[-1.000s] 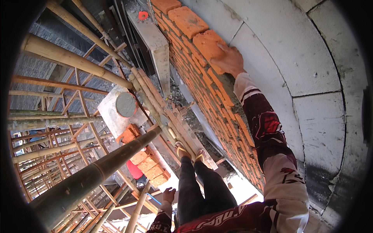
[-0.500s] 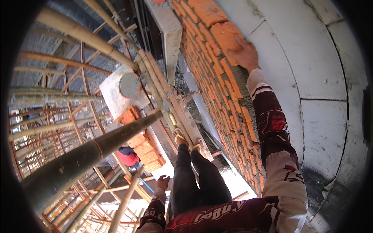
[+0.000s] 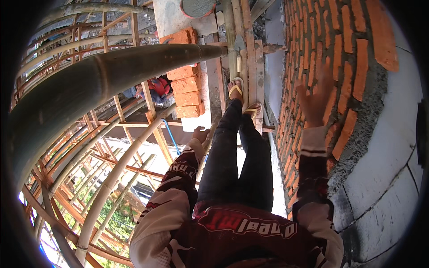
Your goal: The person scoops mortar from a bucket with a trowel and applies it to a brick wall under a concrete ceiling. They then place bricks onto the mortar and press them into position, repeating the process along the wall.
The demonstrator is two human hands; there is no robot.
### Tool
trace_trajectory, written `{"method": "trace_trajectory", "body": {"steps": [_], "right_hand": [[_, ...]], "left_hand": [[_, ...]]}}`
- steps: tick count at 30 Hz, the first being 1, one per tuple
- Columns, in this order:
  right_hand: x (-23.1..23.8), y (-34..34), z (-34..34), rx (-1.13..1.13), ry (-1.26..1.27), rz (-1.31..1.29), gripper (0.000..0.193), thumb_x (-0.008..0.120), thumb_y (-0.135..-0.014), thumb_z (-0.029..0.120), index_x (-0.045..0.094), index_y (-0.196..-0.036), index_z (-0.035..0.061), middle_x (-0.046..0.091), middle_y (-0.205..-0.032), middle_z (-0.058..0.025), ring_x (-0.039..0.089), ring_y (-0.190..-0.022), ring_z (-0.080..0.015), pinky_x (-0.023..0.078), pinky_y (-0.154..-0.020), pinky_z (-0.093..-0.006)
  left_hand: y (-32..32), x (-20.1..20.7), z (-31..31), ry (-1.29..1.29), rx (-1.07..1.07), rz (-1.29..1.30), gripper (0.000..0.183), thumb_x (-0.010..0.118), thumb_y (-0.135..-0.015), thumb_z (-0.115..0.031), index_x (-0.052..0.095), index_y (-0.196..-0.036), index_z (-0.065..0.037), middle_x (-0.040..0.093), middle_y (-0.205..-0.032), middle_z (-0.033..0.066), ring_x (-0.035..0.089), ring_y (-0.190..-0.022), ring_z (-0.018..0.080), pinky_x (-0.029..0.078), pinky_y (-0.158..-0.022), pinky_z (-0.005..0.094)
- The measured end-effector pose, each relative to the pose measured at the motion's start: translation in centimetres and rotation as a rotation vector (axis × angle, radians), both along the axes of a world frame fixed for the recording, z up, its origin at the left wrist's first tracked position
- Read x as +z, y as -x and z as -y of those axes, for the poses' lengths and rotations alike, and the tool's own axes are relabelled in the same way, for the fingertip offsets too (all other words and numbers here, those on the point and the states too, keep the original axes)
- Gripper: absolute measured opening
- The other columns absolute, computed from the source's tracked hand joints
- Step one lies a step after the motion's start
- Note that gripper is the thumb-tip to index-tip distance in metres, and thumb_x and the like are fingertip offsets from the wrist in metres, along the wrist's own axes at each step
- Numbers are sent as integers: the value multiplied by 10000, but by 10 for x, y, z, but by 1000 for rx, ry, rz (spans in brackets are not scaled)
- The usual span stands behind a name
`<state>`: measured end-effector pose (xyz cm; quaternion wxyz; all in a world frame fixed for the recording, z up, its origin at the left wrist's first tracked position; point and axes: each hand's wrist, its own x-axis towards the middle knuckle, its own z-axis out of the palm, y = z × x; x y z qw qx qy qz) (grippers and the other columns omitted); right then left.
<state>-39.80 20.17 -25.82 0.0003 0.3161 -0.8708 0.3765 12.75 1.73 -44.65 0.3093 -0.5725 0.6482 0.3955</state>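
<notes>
My right hand (image 3: 316,100), blurred by motion, is raised in front of the orange brick wall (image 3: 308,58), fingers apart and holding nothing. A brick (image 3: 383,38) lies at the wall's top edge, and grey wet mortar (image 3: 364,120) coats the top nearer me. My left hand (image 3: 201,133) hangs beside my left leg, fingers loosely bent and apart, with nothing in it. Ahead of my feet a trowel (image 3: 239,43) lies on the bamboo and planks, its handle toward me. Left of it stand stacked bricks (image 3: 186,91) on a pale board.
A thick bamboo pole (image 3: 111,73) crosses at the left. The bucket of mortar (image 3: 198,6) stands at the far end of the board. Grey block wall (image 3: 380,196) rises at right. Beneath the bamboo scaffold (image 3: 107,192) a person in red (image 3: 160,86) shows.
My right hand has come off the brick at the wall's top and moved back toward me. The view has turned, so the wall now runs more straight ahead. My left hand still hangs beside my leg.
</notes>
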Motion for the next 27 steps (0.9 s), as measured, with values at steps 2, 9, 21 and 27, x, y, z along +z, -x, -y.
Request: {"method": "trace_trajectory", "body": {"steps": [2,9,21,27], "right_hand": [[-50,-74,0,96,-159,180,776,765,-871,344,434,-1505,44,429,-1447,-273,365,-1380,-458,296,-1146,-561],[-200,-215,-32,136,-200,870,616,757,-876,218,525,-1400,-8,553,-1277,-233,550,-1202,-400,436,-1064,-469],[-482,-300,232,436,-122,1147,821,754,-866,341,402,-1461,-101,495,-1443,-314,491,-1357,-403,373,-1163,-417],[-492,-345,304,319,58,1541,1059,777,-873,428,172,-1562,-102,334,-1561,-330,348,-1468,-390,269,-1231,-392]], "left_hand": [[-8,-38,10,72,48,11,600,799,-840,-444,679,-1209,13,735,-1115,195,704,-1024,252,565,-849,374],[-17,-189,70,14,742,142,602,669,-909,-582,656,-1272,-103,674,-1078,87,666,-924,228,553,-638,436],[-21,-281,280,548,626,-250,424,690,-824,-363,620,-985,23,615,-880,126,556,-778,236,478,-716,412],[-12,-293,287,295,841,-291,418,680,-843,-373,629,-998,12,604,-856,98,557,-779,224,466,-721,392]]}}
